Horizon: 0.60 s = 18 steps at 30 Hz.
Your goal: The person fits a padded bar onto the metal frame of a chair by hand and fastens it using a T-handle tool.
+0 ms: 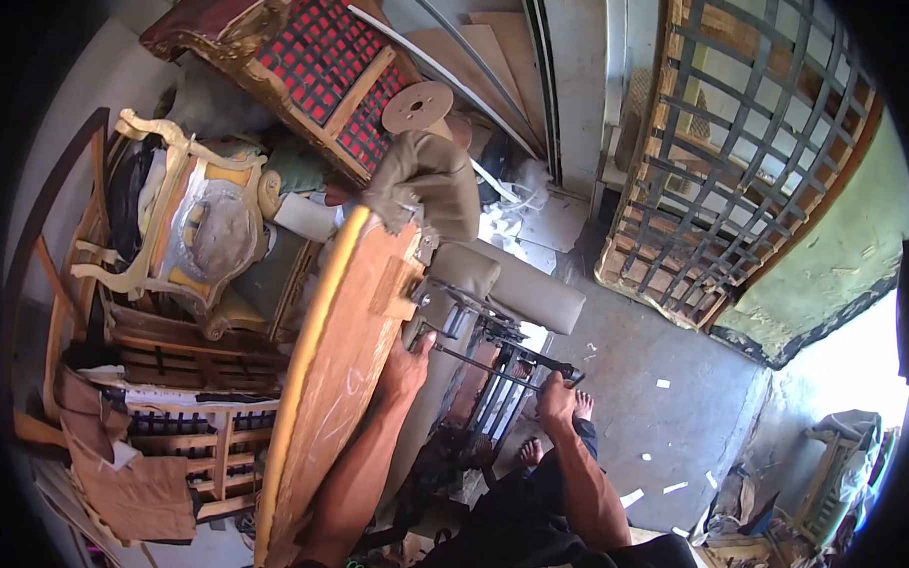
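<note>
A long wooden panel (347,365) with a yellow foam edge stands tilted in front of me, partly covered at its far end by brown upholstery (428,178). Beside it is a metal folding mechanism (507,371) with bars and a spring. My left hand (407,367) is closed at the panel's side, its thumb at one end of a thin dark metal rod (482,363); its other fingers are partly hidden. My right hand (558,400) wraps round the rod's opposite end, close to a black bar of the mechanism. A wooden block (396,287) with a bolt sits on the panel.
A grey-brown padded piece (529,292) lies beyond the mechanism. Ornate chair frames (202,215) and a sofa frame with red backing (332,64) crowd the left. A webbed frame (740,144) leans at the right. Paper scraps (675,487) lie on the concrete floor (621,390).
</note>
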Tool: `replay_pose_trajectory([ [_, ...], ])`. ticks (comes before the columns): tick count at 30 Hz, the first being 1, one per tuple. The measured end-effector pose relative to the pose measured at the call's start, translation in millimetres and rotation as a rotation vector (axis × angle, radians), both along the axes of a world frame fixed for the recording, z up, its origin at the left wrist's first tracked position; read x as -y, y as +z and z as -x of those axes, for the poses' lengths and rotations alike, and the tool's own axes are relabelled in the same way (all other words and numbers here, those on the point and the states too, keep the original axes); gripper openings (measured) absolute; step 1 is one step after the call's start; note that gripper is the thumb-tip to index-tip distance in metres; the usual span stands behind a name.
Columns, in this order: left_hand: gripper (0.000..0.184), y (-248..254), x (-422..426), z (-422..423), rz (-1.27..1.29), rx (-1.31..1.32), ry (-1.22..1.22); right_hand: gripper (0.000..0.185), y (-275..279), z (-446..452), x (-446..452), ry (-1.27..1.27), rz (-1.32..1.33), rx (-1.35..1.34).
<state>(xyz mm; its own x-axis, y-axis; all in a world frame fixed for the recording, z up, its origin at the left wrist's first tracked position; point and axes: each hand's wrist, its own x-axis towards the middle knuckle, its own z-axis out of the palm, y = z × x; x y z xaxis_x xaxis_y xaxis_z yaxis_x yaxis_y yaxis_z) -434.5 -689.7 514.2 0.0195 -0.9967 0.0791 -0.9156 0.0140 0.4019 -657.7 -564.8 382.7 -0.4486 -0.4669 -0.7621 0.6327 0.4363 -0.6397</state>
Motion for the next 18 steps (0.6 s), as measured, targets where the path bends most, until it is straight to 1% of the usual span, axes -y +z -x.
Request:
replay_pose_trajectory([
  [1, 0.068, -2.3, 1.4, 0.6, 0.011, -0.011, 0.003, 0.035, -1.0, 3.5, 1.9, 0.050, -0.001, 0.060],
  [2, 0.070, -4.3, 1.4, 2.0, 0.050, 0.068, 0.014, 0.035, -2.0, 6.8, 3.6, 0.096, -0.003, 0.123],
  [3, 0.073, -5.7, 0.0, 1.8, 0.085, 0.150, 0.021, 0.037, -13.3, 9.0, 5.0, 0.154, -0.009, 0.079],
  [4, 0.073, -7.7, 1.7, -0.1, 0.092, 0.144, 0.016, 0.038, -9.7, 11.6, 9.4, 0.221, -0.094, 0.017],
  [5, 0.076, -9.0, 4.2, -2.7, 0.045, 0.106, 0.008, 0.036, -5.4, 17.7, 7.8, 0.265, -0.045, 0.025],
  [6, 0.079, -10.7, 6.3, -5.5, 0.000, 0.069, 0.002, 0.034, 11.4, 25.2, 5.9, 0.312, 0.005, 0.033],
  [7, 0.084, -11.8, 5.8, -7.5, 0.010, 0.039, -0.008, 0.036, 44.1, 36.4, -2.2, 0.508, 0.006, -0.036],
  [8, 0.084, -15.8, 3.9, -13.8, 0.018, 0.036, -0.001, 0.036, 66.9, 42.9, -17.4, 0.514, 0.013, -0.041],
  [10, 0.087, -19.8, 4.7, -28.4, -0.033, -0.063, -0.093, 0.035, 92.8, 53.3, -39.5, 0.658, 0.361, -0.145],
  [11, 0.089, -20.5, 2.7, -35.4, -0.080, -0.152, -0.111, 0.035, 92.5, 55.2, -47.0, 0.667, 0.374, -0.147],
  [12, 0.089, -13.1, 0.6, -34.4, -0.069, -0.145, -0.106, 0.032, 92.1, 54.9, -54.8, 0.630, 0.466, -0.233],
  [13, 0.090, -7.4, -4.5, -32.6, -0.081, -0.082, -0.093, 0.032, 90.0, 52.0, -62.1, 0.584, 0.552, -0.313],
  [15, 0.091, -1.6, -6.2, -28.9, -0.106, 0.033, -0.047, 0.030, 88.1, 45.0, -70.1, 0.587, 0.545, -0.345],
  [16, 0.091, -8.6, -1.6, -32.1, -0.103, 0.038, -0.056, 0.029, 98.7, 41.5, -70.4, 0.593, 0.532, -0.386],
  [17, 0.092, -15.2, 1.1, -36.9, -0.116, -0.086, -0.060, 0.032, 110.1, 37.8, -72.9, 0.602, 0.473, -0.416],
  [18, 0.092, -20.6, 2.8, -40.1, -0.128, -0.211, -0.062, 0.032, 103.6, 34.1, -72.3, 0.593, 0.475, -0.413],
])
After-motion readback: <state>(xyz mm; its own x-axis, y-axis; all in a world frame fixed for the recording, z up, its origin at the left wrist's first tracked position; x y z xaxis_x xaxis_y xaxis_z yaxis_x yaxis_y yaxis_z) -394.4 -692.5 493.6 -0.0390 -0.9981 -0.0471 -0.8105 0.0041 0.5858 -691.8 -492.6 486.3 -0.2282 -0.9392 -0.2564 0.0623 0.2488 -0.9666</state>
